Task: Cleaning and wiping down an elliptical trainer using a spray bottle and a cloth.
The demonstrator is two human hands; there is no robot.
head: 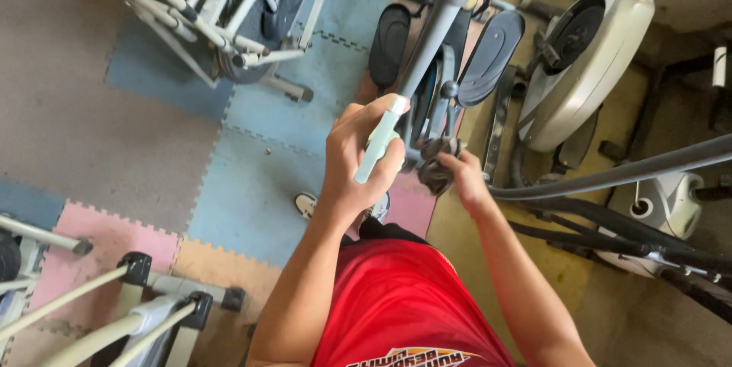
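Head view looks straight down at a person in a red shirt (pixel 400 298) standing among exercise machines; the left hand (pixel 358 157) is wrapped in a fist around a pale green bar (pixel 379 142), fingers pressed together about it, the bar running up into a dark grey handle post (pixel 435 27) of the elliptical trainer (pixel 457 69) in front; the right hand (pixel 465 176) pinches a dark grey cloth (pixel 438 165), bunched and pressed against the machine's frame just beside the green bar, below the two black oval pedals (pixel 492 54); a white shoe (pixel 306 203) shows on the blue foam floor tiles (pixel 252 184); a cream flywheel housing (pixel 591 69) lies to the right, well apart from both hands.
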